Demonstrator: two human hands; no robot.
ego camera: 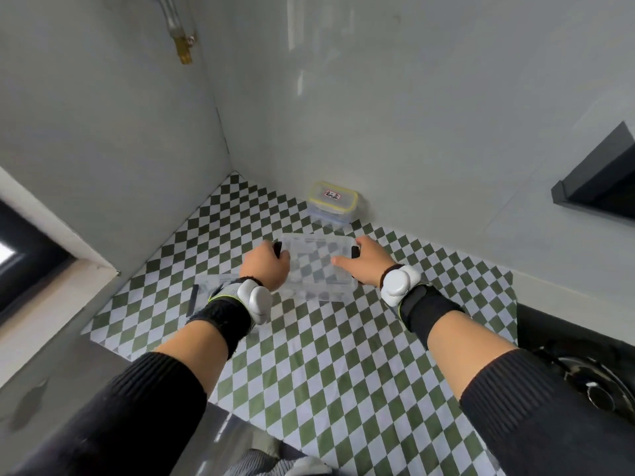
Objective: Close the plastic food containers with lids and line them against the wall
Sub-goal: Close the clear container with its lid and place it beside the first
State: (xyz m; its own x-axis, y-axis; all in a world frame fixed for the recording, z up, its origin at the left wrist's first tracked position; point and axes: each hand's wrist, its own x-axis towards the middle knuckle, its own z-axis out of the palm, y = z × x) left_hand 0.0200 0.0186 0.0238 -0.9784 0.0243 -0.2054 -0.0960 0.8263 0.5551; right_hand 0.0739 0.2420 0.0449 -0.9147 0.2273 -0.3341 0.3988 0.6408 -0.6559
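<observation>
Both hands — left hand, right hand — curl their fingers over the black end clips of the clear container, mid-mat, near the yellow-lidded container by the far wall. Uneven pressing could leave one clip unlatched — the lid would then sit skewed.

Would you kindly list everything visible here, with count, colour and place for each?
Clear container: one, transparent with black side clips, mid-cloth, held at both ends.
Yellow-rimmed container: one, clear with yellow-edged lid and a small label, closed, against the far wall.
Clear lid: one, it seems, transparent with a black clip, on the cloth left of the left hand.
Cloth: one, green and white checks, covering the counter.
Brass fitting: one, on the left wall, top.
Stove: one, black, at right.
Left hand: on the clear container's left clip.
Right hand: on its right clip.
Wrist devices: two, white, over black bands.
</observation>
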